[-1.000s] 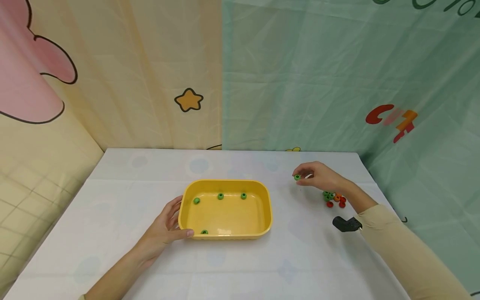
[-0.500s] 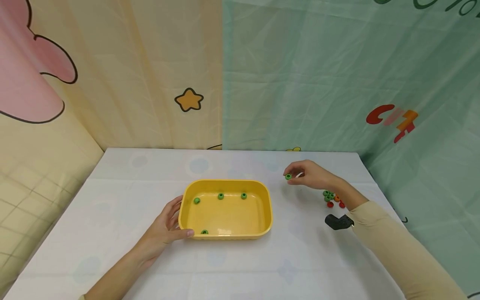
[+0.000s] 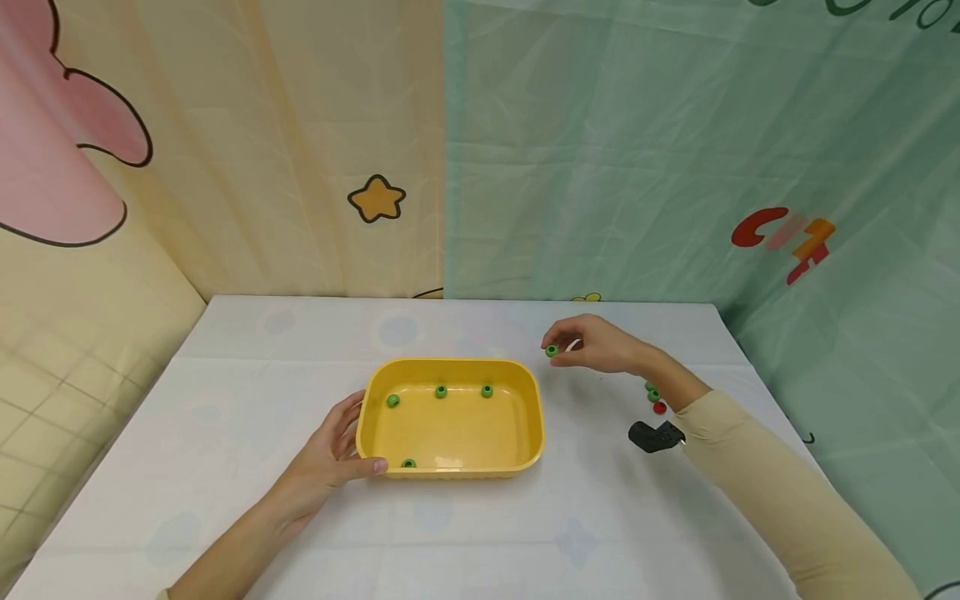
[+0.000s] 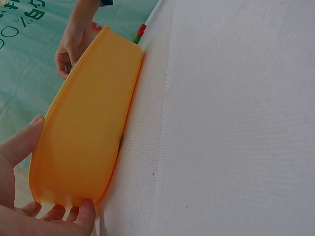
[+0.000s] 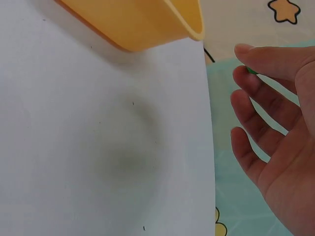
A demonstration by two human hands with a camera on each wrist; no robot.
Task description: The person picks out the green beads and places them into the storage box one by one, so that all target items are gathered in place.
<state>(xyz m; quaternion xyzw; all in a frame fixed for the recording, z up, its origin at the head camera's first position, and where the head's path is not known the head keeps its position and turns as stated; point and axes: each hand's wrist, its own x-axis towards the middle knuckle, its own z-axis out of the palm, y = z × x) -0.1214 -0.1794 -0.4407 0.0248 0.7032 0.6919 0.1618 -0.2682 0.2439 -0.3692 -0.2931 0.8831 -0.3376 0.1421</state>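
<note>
A yellow tray [image 3: 450, 425] stands on the table with several green beads in it, one of them [image 3: 441, 392] by its back wall. At its left end my left hand [image 3: 330, 458] grips the rim and wall, thumb at the front corner; the left wrist view shows fingertips [image 4: 86, 209] against the tray wall. My right hand [image 3: 600, 343] is in the air to the right of the tray, pinching a green bead [image 3: 552, 351] between thumb and finger. In the right wrist view only a sliver of that bead [image 5: 251, 71] shows.
Right of the tray, green beads [image 3: 654, 395] and a red bead [image 3: 660, 407] lie on the white-covered table [image 3: 480, 533], partly hidden by my right forearm. A black device [image 3: 655, 437] is at my right wrist. Printed curtains hang behind.
My right hand has moved left toward the tray with the green bead, and its forearm now covers more of the loose beads. My left hand and the tray have stayed in place.
</note>
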